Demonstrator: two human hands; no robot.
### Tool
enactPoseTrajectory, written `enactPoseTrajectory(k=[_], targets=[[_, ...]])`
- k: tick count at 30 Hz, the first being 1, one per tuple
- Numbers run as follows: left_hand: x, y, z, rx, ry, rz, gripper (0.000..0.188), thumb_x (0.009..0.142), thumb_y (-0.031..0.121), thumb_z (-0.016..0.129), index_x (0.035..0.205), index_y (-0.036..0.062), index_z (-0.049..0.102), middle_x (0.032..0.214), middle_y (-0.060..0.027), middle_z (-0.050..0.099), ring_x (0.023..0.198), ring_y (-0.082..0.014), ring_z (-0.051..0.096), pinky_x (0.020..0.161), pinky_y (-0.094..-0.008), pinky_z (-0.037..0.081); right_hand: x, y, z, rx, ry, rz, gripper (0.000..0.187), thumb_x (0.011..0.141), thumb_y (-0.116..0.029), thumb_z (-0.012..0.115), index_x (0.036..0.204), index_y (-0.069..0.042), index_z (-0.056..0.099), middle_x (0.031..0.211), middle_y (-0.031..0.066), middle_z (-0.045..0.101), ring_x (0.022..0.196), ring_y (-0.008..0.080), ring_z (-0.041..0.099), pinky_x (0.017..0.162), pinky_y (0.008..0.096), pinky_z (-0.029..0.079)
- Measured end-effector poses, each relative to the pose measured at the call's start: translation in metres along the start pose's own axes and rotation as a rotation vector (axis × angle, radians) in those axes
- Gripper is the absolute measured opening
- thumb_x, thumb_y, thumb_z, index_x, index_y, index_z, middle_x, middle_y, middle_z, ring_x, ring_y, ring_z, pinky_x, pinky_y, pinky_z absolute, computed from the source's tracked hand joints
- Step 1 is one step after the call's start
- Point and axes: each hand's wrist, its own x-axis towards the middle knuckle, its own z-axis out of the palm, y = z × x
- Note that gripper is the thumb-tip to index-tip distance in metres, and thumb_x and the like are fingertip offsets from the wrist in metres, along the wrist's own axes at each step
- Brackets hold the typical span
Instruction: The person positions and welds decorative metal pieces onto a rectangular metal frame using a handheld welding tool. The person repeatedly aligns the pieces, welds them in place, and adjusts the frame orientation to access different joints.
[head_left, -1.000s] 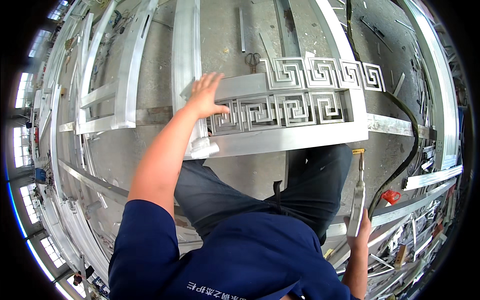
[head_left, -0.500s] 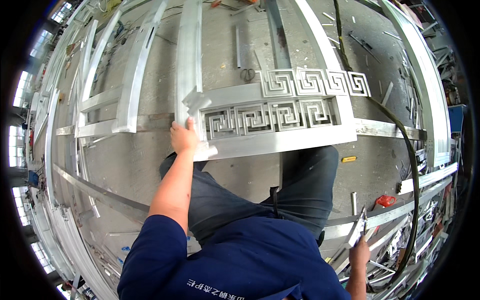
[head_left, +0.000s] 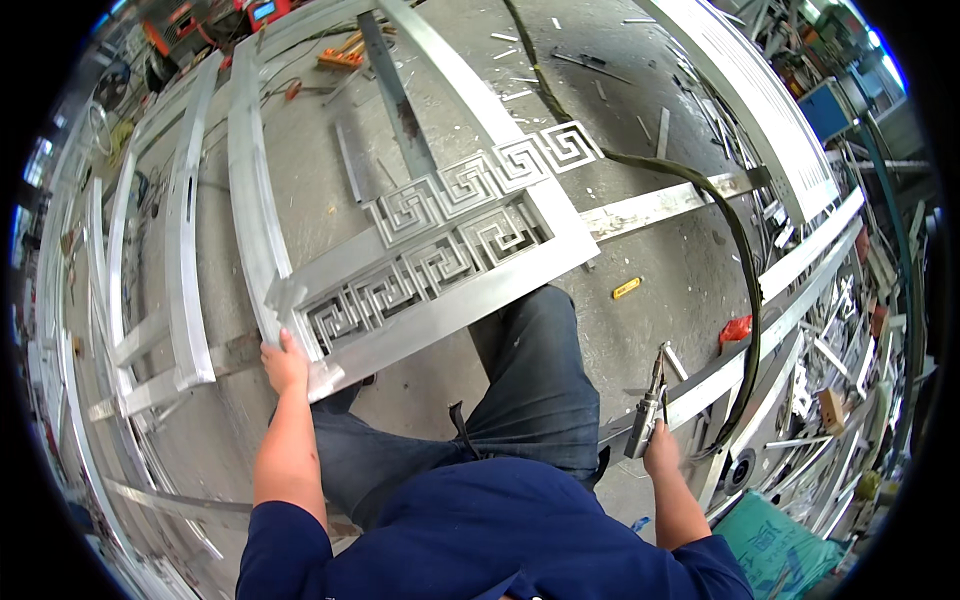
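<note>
A silver metal frame [head_left: 455,322] with a row of square-spiral fretwork inside lies slantwise in front of me, over my knees. Along its far side sits a second fretwork strip [head_left: 470,188], overhanging the frame's right end. My left hand [head_left: 286,366] grips the frame's left end, thumb up near the corner joint, its fingers partly hidden. Off to the right and clear of the frame, my right hand [head_left: 660,452] is closed around the handle of a welding torch [head_left: 648,412], a silver body with a tapered nozzle pointing away from me.
A dark cable [head_left: 755,320] loops down the right side near the torch. Beneath the frame runs a metal crossbar [head_left: 675,207]. A yellow tool [head_left: 627,288] and a red plastic bag [head_left: 735,329] lie right of my knee. Metal offcuts and a green sack [head_left: 778,540] fill the right edge.
My view has turned to the right, so the frame now appears slanted. My right hand has brought the torch upward and closer to my body. My left hand stays at the frame's left end.
</note>
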Motion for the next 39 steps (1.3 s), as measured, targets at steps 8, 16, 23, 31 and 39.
enactPoseTrajectory(k=[8,16,23,31,39], targets=[[0.003,-0.009,-0.001,0.045,-0.011,0.013,0.088,0.097,0.065,0.046,0.144,-0.0087,0.038,0.141,-0.0321,0.048,0.130,-0.0469,0.049,0.107,-0.0524,0.042,0.020,-0.007,-0.019,-0.090,-0.091,0.015,0.034,0.081,-0.008,0.066,0.113,-0.006,0.057,0.105,0.0185,0.065,0.092,0.0390,0.068,0.077,0.0489,0.056],[-0.007,0.011,-0.008,0.030,0.027,-0.049,0.085,0.096,0.064,0.049,0.143,-0.0068,0.042,0.139,-0.0306,0.051,0.126,-0.0471,0.052,0.105,-0.0530,0.043,0.028,-0.009,-0.034,-0.070,-0.217,0.030,0.055,0.071,-0.017,0.080,0.121,-0.005,0.060,0.115,0.0190,0.064,0.105,0.0392,0.066,0.089,0.0468,0.055],[-0.013,0.022,-0.017,0.020,0.045,-0.062,0.080,0.094,0.062,0.054,0.135,-0.0069,0.046,0.130,-0.0281,0.056,0.119,-0.0448,0.057,0.097,-0.0522,0.048,0.042,-0.004,-0.069,-0.069,-0.192,-0.049,0.054,0.069,-0.015,0.079,0.120,-0.001,0.065,0.116,0.0223,0.067,0.108,0.0395,0.066,0.095,0.0448,0.053],[-0.012,0.015,-0.015,0.021,0.032,-0.083,0.082,0.095,0.065,0.051,0.137,-0.0042,0.046,0.130,-0.0257,0.056,0.119,-0.0442,0.057,0.096,-0.0539,0.048,0.091,-0.181,-0.160,0.293,0.077,-0.386,0.032,0.083,-0.011,0.073,0.112,0.001,0.065,0.109,0.0209,0.069,0.100,0.0404,0.066,0.088,0.0428,0.054],[-0.012,0.023,-0.021,0.048,-0.009,-0.108,0.080,0.096,0.063,0.050,0.138,-0.0042,0.043,0.130,-0.0249,0.056,0.119,-0.0424,0.057,0.096,-0.0518,0.049,0.098,-0.427,-0.158,0.257,-0.037,-0.974,0.040,0.088,-0.016,0.072,0.124,-0.002,0.064,0.124,0.0175,0.066,0.116,0.0385,0.061,0.099,0.0421,0.050]])
